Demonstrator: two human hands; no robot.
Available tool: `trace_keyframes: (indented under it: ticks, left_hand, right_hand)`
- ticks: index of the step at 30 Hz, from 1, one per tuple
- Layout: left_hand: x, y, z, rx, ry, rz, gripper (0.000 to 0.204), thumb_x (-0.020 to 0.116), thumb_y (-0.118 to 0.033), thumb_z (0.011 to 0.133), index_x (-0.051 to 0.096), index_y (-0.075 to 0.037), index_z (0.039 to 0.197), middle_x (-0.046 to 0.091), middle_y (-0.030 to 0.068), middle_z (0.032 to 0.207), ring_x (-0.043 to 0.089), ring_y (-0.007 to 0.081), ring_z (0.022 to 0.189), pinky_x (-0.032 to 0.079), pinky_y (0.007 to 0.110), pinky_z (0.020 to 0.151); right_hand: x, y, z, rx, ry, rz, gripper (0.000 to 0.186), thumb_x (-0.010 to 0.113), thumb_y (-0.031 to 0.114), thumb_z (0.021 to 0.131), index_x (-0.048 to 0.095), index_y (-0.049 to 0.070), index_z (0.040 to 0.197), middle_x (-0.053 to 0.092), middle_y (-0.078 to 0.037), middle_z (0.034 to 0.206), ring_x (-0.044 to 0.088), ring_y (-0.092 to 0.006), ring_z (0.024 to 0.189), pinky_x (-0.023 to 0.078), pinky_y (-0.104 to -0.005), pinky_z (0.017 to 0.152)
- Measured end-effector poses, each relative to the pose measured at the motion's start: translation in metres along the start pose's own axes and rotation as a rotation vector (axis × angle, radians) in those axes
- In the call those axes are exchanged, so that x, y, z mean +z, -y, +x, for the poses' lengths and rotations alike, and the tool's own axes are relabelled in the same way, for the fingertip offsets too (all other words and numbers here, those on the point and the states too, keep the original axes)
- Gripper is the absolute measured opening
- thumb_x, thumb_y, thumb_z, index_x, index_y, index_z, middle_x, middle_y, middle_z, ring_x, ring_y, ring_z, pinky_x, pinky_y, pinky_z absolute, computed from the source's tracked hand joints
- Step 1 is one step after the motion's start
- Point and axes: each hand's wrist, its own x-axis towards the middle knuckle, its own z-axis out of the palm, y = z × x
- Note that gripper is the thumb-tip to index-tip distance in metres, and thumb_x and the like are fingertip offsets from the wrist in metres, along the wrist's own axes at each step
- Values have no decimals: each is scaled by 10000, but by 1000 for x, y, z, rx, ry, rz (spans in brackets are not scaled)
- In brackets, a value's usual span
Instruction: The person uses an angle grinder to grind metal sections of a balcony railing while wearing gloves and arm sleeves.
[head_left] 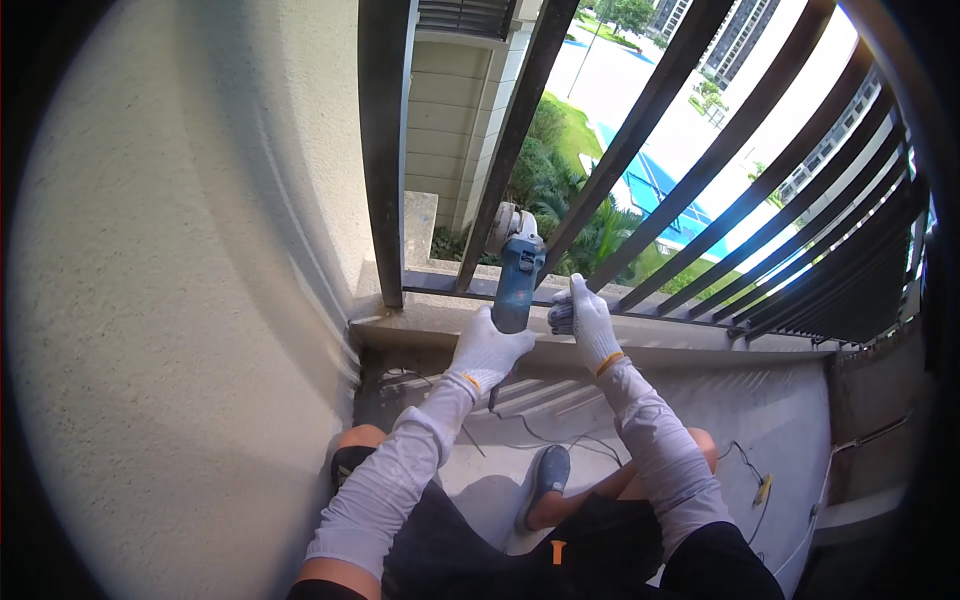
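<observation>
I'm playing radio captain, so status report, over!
Left white-gloved hand gripping blue cylindrical angle grinder. Right white-gloved hand off it. Dark cord loose on grey floor.

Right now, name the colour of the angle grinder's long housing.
Teal blue: the angle grinder's long housing shows best in the head view.

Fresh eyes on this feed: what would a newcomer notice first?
The blue angle grinder, gripped in the white-gloved left hand near the centre, with its head beside a dark railing bar. Next, the gloved right hand, just right of the grinder and apart from it. Then the bright blue ground beyond the railing, upper right.
</observation>
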Motion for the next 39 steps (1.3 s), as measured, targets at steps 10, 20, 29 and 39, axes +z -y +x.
trace_keyframes:
  ticks: [10, 20, 29, 39]
  left_hand:
    - [20, -74, 83, -29, 37, 79, 540, 866, -274, 787, 623, 32, 1161, 765, 193, 948, 787, 286, 814, 628, 387, 760]
    - [51, -78, 79, 184, -265, 231, 898, 679, -482, 1027, 323, 35, 1668, 538, 322, 1535, 544, 470, 1453, 475, 516, 1199]
    - [51, -114, 160, 286, -213, -205, 710, 764, -437, 1042, 485, 37, 1491, 709, 248, 1321, 729, 389, 1165, 567, 467, 1028]
    - [55, -68, 252, 324, -340, -386, 731, 781, -460, 1051, 509, -20, 1567, 724, 112, 1150, 656, 175, 838, 561, 335, 743]
  right_hand:
    - [-20, 65, 152, -40, 438, 304, 574, 655, 638, 1068, 717, 85, 1210, 775, -112, 1108, 747, -301, 987, 638, -481, 936]
    - [29, 140, 145, -183, 225, 411, 648, 761, 534, 1052, 589, 30, 1420, 755, -167, 1137, 762, -319, 914, 659, -451, 861]
    - [44, 218, 190, -424, 96, 422, 566, 620, 582, 1114, 590, 60, 1330, 749, -164, 956, 750, -325, 737, 658, -457, 688]
    - [65, 230, 309, -288, 406, 439, 568, 750, 638, 985, 737, 102, 1172, 785, -118, 1032, 745, -298, 885, 642, -448, 839]
